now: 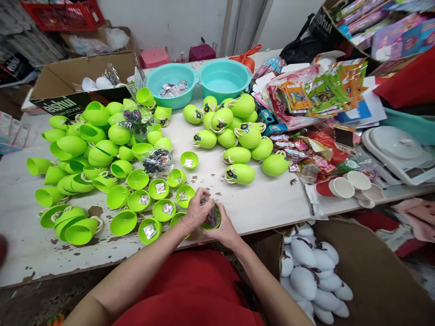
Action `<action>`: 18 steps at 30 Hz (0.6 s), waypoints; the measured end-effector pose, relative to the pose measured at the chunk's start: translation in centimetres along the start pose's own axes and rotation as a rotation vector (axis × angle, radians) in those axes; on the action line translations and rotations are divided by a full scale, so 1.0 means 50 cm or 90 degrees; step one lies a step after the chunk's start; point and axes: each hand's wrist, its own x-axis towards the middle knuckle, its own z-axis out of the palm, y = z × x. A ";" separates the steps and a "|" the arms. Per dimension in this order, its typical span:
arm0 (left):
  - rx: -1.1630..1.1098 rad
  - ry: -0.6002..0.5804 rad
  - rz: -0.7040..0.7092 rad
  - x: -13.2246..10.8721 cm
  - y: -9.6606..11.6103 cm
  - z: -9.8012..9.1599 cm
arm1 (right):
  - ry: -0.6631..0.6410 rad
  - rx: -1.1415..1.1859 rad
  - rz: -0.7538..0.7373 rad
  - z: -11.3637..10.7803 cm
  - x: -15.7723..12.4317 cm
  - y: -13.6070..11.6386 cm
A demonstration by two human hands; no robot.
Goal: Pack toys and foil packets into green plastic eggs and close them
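Near the table's front edge, my right hand [220, 226] is wrapped round a green egg half [206, 226] with something dark and purplish in clear wrap inside it. My left hand [199, 207] is closed at the top of that wrapped item, its fingertips pinched over the shell's opening. Just left of my hands stand several open green shell halves [164, 210], many with a small white packet [167, 208] inside. A plastic-wrapped dark toy [157, 161] lies behind them. Closed green eggs [239, 174] with cords are grouped beyond my hands, to the right.
More green shells [71, 147] are heaped at the left. Two turquoise basins [224, 77] and a cardboard box [54, 77] stand at the back. Colourful packets [322, 93], paper cups [341, 187] and a white scale [396, 149] crowd the right. White eggs [303, 246] fill a carton below.
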 end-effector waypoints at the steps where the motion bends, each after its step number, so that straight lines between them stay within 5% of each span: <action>1: -0.025 -0.015 0.010 0.002 0.020 -0.006 | -0.022 0.035 0.017 -0.010 -0.001 -0.023; 6: -0.029 -0.132 0.184 0.010 0.099 -0.043 | -0.161 0.150 0.073 -0.042 0.019 -0.123; 9: 0.082 -0.197 0.314 0.015 0.118 -0.072 | -0.207 0.081 0.095 -0.043 0.036 -0.166; 11: 0.180 -0.157 0.302 0.010 0.127 -0.086 | -0.162 0.014 0.071 -0.038 0.046 -0.184; 16: 0.278 0.121 0.165 -0.035 0.139 -0.081 | -0.169 -0.054 -0.007 0.006 0.059 -0.192; 18: 0.252 0.116 0.204 -0.054 0.137 -0.081 | -0.218 -0.079 -0.060 0.028 0.051 -0.192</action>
